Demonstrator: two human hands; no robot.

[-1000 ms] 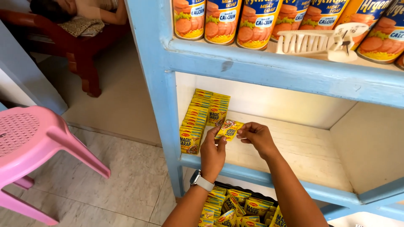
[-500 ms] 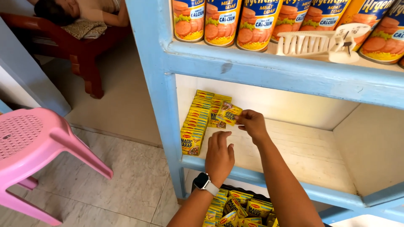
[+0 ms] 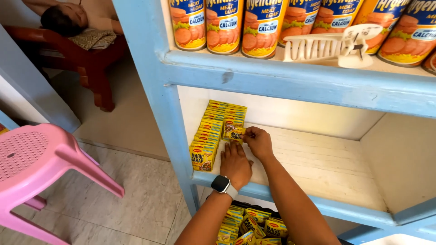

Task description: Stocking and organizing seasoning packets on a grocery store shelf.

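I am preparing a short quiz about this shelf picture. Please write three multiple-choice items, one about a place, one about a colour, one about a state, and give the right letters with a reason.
1. Where do the two rows of small yellow seasoning sachets stand?
A. on the top shelf beside the cans
B. at the left end of the white middle shelf board
C. on the stool

2. What colour is the plastic stool on the floor?
A. pink
B. green
C. black

3. What is the right hand doing?
A. hanging free
B. gripping a can
C. pinching one yellow sachet at the front of the right row

Answers: 1 B, the rows sit against the light blue wooden shelf post. 2 A, its seat and legs are pink. 3 C, its fingertips hold the sachet, while the left hand, with a wristwatch, lies flat on the board.
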